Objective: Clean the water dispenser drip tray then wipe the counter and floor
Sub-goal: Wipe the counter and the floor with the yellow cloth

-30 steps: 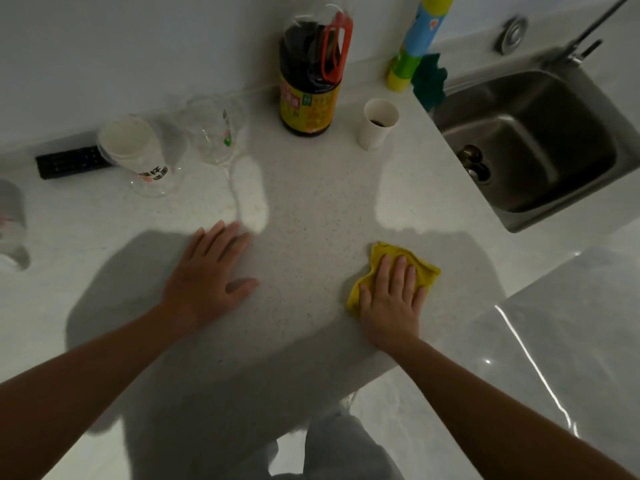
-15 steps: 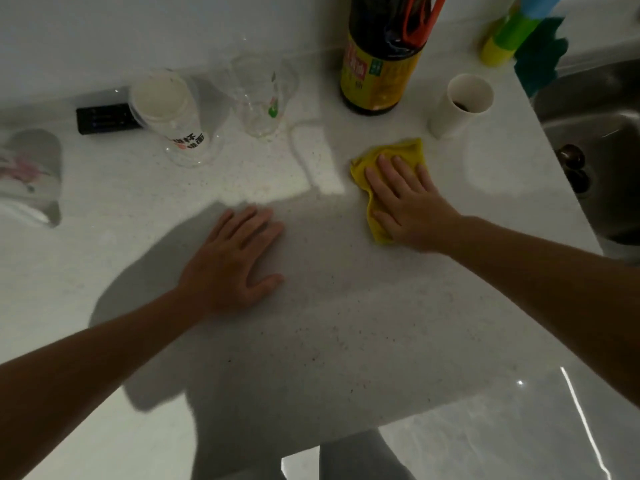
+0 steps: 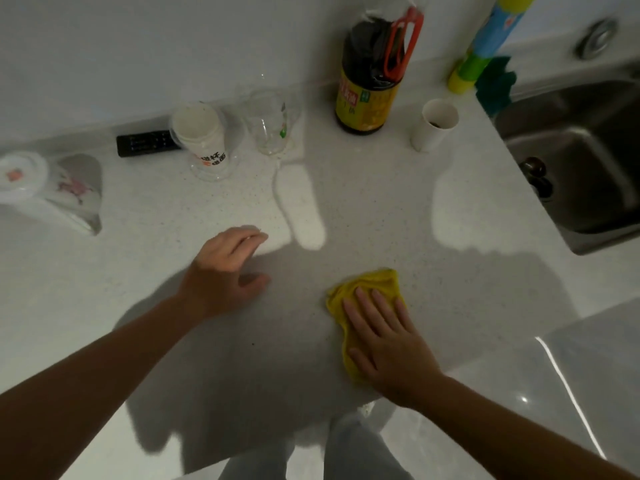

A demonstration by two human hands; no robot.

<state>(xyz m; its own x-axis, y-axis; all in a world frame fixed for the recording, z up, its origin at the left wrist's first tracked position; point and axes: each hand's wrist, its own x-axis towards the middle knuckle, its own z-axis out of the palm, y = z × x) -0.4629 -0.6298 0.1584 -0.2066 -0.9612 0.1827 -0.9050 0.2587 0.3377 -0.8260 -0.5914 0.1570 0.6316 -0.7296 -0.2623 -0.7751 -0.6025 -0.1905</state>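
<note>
Right hand (image 3: 388, 344), spread flat on the yellow cloth (image 3: 369, 284), has dragged it back from the dark bottle (image 3: 367, 98). Left hand (image 3: 221, 271) rests loosely spread; desk (image 3: 381, 209) wiping likely continues.

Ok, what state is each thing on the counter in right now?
Cloth: bunched, lying on the counter under the right hand.
Right hand: flat, fingers straight, pressing the cloth.
Left hand: fingers loosely bent, holds nothing.
Bottle: upright, dark inside.
Glass: upright, looks empty.
Paper cup: upright, open, something dark at the bottom.
</note>
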